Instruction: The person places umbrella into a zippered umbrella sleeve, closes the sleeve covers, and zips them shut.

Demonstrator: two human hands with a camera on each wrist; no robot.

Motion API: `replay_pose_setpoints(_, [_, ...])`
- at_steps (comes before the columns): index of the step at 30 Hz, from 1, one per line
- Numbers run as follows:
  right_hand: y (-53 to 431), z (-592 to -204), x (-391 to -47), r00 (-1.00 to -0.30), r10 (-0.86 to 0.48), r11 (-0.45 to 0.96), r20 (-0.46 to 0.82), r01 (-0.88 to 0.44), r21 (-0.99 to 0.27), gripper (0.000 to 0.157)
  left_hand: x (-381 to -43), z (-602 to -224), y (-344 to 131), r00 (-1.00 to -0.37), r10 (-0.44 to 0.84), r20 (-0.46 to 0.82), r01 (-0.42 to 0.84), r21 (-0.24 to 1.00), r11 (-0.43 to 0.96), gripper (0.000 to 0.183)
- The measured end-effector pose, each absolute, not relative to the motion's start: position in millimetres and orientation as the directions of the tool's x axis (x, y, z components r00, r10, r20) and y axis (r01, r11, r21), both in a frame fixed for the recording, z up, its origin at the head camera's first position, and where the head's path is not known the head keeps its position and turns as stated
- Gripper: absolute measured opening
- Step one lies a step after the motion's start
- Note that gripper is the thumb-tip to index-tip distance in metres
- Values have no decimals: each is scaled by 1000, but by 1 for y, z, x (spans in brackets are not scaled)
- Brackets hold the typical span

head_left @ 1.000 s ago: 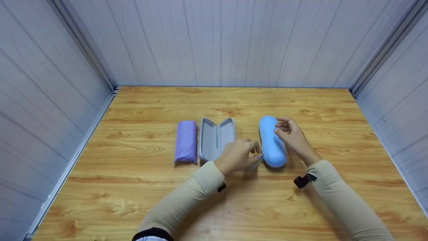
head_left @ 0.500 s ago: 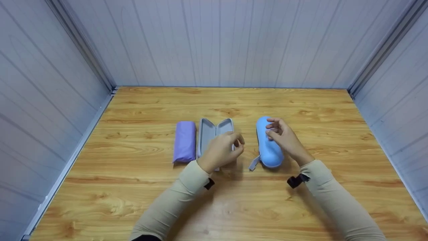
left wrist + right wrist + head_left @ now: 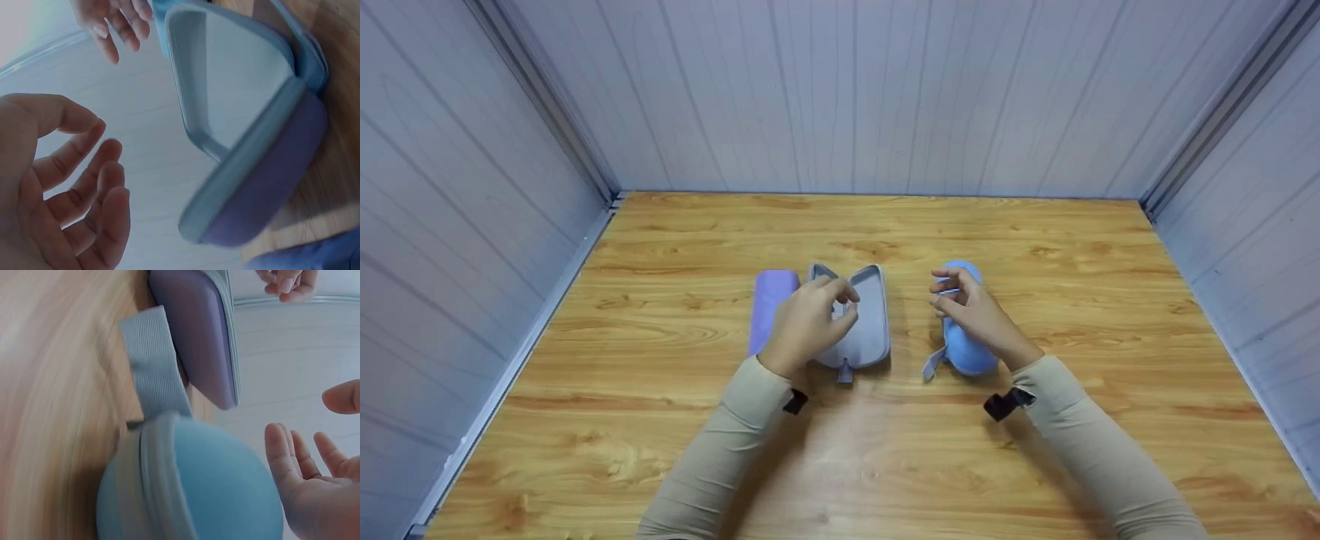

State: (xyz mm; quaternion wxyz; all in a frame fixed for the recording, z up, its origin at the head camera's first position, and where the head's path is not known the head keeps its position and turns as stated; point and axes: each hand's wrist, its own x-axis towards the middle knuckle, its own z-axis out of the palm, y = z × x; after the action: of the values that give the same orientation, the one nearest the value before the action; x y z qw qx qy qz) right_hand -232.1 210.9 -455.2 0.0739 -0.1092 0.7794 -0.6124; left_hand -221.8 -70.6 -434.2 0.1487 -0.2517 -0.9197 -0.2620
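Note:
My left hand (image 3: pixel 808 322) hovers over the left half of an open zip case (image 3: pixel 866 330) with a grey lining, covering part of it. Its fingers are loosely curled and hold nothing, as the left wrist view shows. Purple outer sides of this case (image 3: pixel 264 174) show there. Above the blue, closed, rounded glasses case (image 3: pixel 971 352) is my right hand (image 3: pixel 971 307), fingers relaxed, with nothing between them. A grey strap (image 3: pixel 154 360) sticks out from the blue case's near end. Left of the open case lies a purple soft-looking bundle (image 3: pixel 769 304), partly hidden by my left hand.
All these things rest on a wood-grain table (image 3: pixel 840 465). Pale panel walls (image 3: pixel 855 97) rise behind it and on both sides. A grey tab (image 3: pixel 845 373) projects from the open case's near edge.
My left hand has let go of the blue case's strap and moved left to the open case. My right hand has shifted slightly left over the blue case.

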Motion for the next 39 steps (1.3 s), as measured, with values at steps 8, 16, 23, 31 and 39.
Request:
replay_pose_setpoints(8, [190, -459, -232, -939, -336, 115, -69, 32, -993, 55, -229, -438, -94, -915, 262, 305, 385, 472, 793, 39])
replay_pose_setpoints(16, [168, -469, -234, -898, -362, 69, -249, 240, -968, 67, -230, -447, -111, -959, 229, 168, 284, 593, 754, 57])
replay_pose_setpoints(23, [148, -482, -233, -869, -386, 3, -310, 335, -942, 65, -231, -456, -115, -966, 227, 122, 251, 643, 724, 58])
replay_pose_setpoints(31, [140, -490, -231, -867, -376, -6, -326, 355, -935, 56, -233, -458, -115, -968, 229, 101, 235, 676, 698, 58])
replay_pose_setpoints(39, [137, -494, -233, -865, -384, -29, -324, 362, -932, 55, -235, -459, -117, -963, 248, 103, 251, 678, 691, 56])
